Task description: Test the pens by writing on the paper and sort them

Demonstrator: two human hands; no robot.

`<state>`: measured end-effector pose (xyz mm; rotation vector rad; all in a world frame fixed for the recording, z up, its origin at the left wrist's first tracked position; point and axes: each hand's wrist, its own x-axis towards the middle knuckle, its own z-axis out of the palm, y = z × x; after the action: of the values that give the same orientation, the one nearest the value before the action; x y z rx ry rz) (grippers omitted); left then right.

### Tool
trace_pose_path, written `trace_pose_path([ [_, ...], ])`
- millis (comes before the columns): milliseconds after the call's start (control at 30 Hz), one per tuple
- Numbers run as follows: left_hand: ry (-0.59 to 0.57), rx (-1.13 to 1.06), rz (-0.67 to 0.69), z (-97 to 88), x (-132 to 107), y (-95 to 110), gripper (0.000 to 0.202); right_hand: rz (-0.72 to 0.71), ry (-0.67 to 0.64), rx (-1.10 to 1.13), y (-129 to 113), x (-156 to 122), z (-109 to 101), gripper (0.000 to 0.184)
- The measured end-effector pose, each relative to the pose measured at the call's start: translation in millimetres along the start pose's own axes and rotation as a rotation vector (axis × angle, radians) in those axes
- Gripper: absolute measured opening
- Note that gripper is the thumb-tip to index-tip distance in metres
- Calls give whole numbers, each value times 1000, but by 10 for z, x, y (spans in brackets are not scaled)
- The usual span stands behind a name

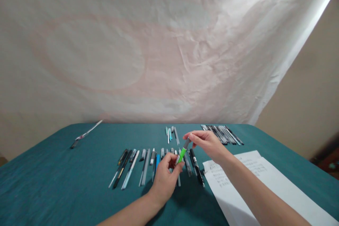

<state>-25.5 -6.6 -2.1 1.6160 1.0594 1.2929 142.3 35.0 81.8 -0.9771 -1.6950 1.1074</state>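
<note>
Left hand (165,180) pinches green pen (182,156); right hand (209,144), at one o'clock, grips its grey cap (186,144).
I fear a slip could scatter the pen row (143,166) beneath.

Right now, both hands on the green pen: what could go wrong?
The green pen is held only at its ends, left hand low, right hand on the grey tip; a slip could drop it onto the row of pens below. The right forearm crosses over the paper and might shift it.
</note>
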Motion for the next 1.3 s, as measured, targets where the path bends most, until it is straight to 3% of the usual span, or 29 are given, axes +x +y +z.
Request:
trace_pose_path([
  [133,-20,-130,-39,52,-40,29,18,6,44,20,40,18,15,32],
  [233,-64,-210,-16,54,-85,90,47,45,83,137,109,50,-15,32],
  [300,-134,-170,66,32,-117,139,57,95,106,239,167,77,-53,34],
  [433,-312,20,280,-20,-173,222,52,182,86,358,252,108,-110,35],
  [567,-392,81,368,-34,-194,231,50,206,41,362,258,102,-76,35],
  [933,-361,94,523,11,-203,120,31,177,-62,358,222,61,23,32],
  [1300,-314,112,535,35,-217,119,26,124,-89,342,114,20,31,29],
])
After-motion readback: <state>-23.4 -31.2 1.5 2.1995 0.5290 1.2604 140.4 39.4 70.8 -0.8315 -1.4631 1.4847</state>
